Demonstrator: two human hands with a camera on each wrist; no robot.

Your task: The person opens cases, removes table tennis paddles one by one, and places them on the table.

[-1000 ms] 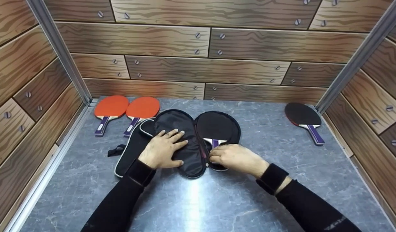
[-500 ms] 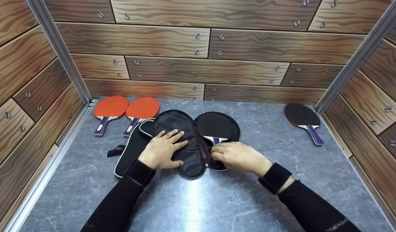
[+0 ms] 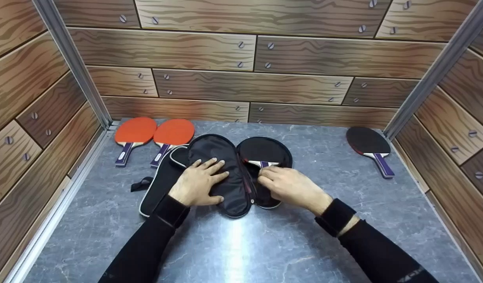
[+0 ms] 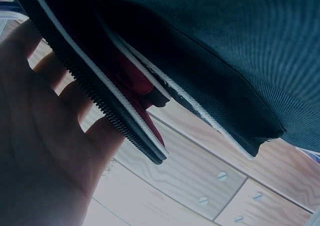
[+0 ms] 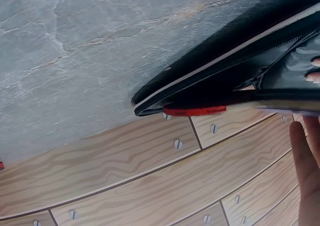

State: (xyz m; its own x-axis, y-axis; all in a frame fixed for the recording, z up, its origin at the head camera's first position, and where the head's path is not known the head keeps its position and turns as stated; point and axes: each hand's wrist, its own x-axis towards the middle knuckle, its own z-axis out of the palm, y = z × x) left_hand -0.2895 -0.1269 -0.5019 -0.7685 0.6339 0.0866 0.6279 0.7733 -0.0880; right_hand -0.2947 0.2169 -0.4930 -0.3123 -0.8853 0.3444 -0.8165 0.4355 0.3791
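A black zippered paddle case (image 3: 214, 145) lies spread open in the middle of the grey surface. Palm down, my left hand (image 3: 198, 182) rests on its left half with fingers spread. In the right half is a table tennis paddle (image 3: 261, 148), black side up, its purple handle tilted up off the lining. My right hand (image 3: 290, 186) grips that handle, hiding most of it. The paddle's red edge (image 5: 195, 110) shows in the right wrist view, at the case's rim. In the left wrist view, the zipper edge (image 4: 97, 98) runs past my left fingers.
Another black case (image 3: 163, 188) with pale piping lies partly beneath the left half, its strap (image 3: 141, 183) sticking out. Two red paddles (image 3: 135, 129) lie at the back left, a black paddle (image 3: 368, 140) at the back right. Wood-patterned walls (image 3: 206, 84) enclose the surface.
My right hand has raised the handle end of the paddle, so its black face looks flatter and more lining shows below it. My left hand has stayed in place.
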